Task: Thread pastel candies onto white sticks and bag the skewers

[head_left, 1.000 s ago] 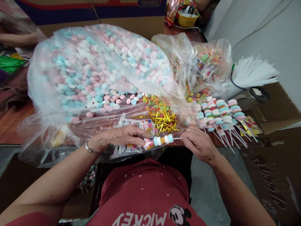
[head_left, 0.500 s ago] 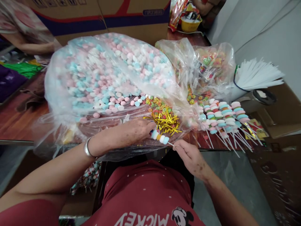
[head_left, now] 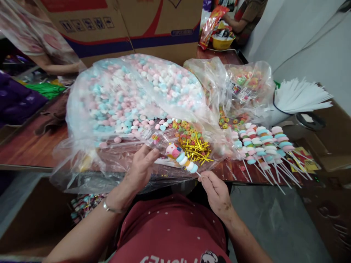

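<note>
I have the right hand (head_left: 216, 193) pinching the white stick (head_left: 198, 174) of a skewer of blue, white and orange candy discs (head_left: 184, 161), just near-left of the heap of gold metallic twist ties (head_left: 196, 149). Left hand (head_left: 141, 166) half-curled, left of heap, beside clear printed plastic wrapper (head_left: 150, 136); I can't tell whether it grips.

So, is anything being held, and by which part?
The right hand holds the candy skewer by its stick; whether the left hand grips the printed wrapper cannot be told.
</note>
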`<state>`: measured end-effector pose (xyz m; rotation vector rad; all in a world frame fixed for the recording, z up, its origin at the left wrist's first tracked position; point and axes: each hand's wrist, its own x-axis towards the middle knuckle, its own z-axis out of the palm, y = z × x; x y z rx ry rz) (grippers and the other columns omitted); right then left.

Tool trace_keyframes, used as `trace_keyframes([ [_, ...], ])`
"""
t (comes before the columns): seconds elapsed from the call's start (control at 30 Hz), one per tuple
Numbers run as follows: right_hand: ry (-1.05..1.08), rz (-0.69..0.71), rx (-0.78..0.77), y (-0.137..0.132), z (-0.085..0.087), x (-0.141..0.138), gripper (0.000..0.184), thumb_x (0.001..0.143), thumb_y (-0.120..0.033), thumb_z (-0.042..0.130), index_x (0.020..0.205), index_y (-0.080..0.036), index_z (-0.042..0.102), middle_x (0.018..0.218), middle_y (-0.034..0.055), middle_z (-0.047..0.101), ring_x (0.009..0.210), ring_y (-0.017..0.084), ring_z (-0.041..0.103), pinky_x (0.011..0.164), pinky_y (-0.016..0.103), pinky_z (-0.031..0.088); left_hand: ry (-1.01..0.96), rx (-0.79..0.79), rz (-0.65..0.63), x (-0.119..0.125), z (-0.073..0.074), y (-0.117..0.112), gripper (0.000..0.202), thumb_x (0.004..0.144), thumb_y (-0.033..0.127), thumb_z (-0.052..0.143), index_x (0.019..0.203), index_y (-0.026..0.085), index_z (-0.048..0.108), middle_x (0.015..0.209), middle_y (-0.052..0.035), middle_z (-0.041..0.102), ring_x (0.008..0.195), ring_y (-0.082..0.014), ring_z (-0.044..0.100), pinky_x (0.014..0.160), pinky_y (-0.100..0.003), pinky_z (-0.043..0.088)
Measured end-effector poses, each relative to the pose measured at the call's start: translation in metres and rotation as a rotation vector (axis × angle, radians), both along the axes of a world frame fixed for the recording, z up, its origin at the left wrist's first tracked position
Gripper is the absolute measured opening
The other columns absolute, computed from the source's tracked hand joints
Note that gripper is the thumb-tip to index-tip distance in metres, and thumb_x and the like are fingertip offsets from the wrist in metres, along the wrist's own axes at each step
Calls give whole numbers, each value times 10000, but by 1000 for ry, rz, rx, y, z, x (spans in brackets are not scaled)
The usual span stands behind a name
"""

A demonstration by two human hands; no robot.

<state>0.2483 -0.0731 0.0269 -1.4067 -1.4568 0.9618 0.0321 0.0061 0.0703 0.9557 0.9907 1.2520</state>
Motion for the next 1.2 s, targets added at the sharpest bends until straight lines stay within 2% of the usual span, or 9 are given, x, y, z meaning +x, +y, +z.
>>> trace_keyframes([
  [0.13,52,42,-89,-1,-4,-7,324,958,-432,419,789,-201,572,593,-36,431,530,107,366,495,243,323,-376,-56,27,25,10,17,505,615,498,837,959,171,663,924,-59,714,908,-210,667,820,-331,522],
  [0.27,174,39,-182,-5,-10,-11,353,949,-491,430,805,-202,573,579,-46,374,512,104,321,461,245,269,-492,-164,-9,41,12,21,268,711,304,808,868,149,655,634,33,597,604,-105,613,635,-235,519],
  [0.4,353,-27,-207,-6,-14,-17,393,926,-545,449,786,-195,557,564,-63,324,494,92,293,454,240,250,-593,-292,-95,48,8,23,220,772,285,775,836,126,635,558,70,479,497,-58,515,563,-200,480],
  [0.6,636,0,-376,-4,-5,-32,354,855,-523,574,763,-181,566,493,-100,303,430,53,228,405,201,198,-601,-199,11,47,9,30,409,694,453,822,854,141,612,609,64,523,532,-65,533,573,-207,475],
  [0.83,1068,100,-626,2,9,-45,275,764,-421,687,713,-208,519,392,-150,236,312,30,159,327,177,179,-531,-78,1,58,5,23,403,603,391,888,789,158,616,529,83,483,461,-58,464,568,-230,475],
  [0.93,962,73,-520,0,1,-50,277,824,-452,625,736,-212,517,407,-141,260,328,40,187,338,182,202,-524,-106,-43,66,-1,17,367,620,347,881,732,162,585,503,83,469,443,-63,460,518,-219,438],
  [1.03,583,-20,-288,-4,-10,-52,248,886,-419,563,789,-191,560,482,-95,378,417,51,313,411,185,270,-494,-150,-110,68,-6,12,337,640,330,867,782,163,612,491,69,507,476,-96,527,505,-218,417],
  [1.1,398,-40,-178,-6,-14,-50,232,916,-389,523,826,-182,577,518,-76,418,465,59,360,456,193,298,-455,-171,-169,64,-7,11,357,635,375,865,802,153,641,542,24,590,578,-142,615,556,-238,451],
  [1.2,399,-7,-160,-6,-12,-43,273,944,-408,461,822,-185,560,499,-83,386,442,62,325,436,201,271,-423,-199,-240,52,-4,16,489,598,482,860,882,120,694,754,-83,721,793,-221,690,694,-300,511],
])
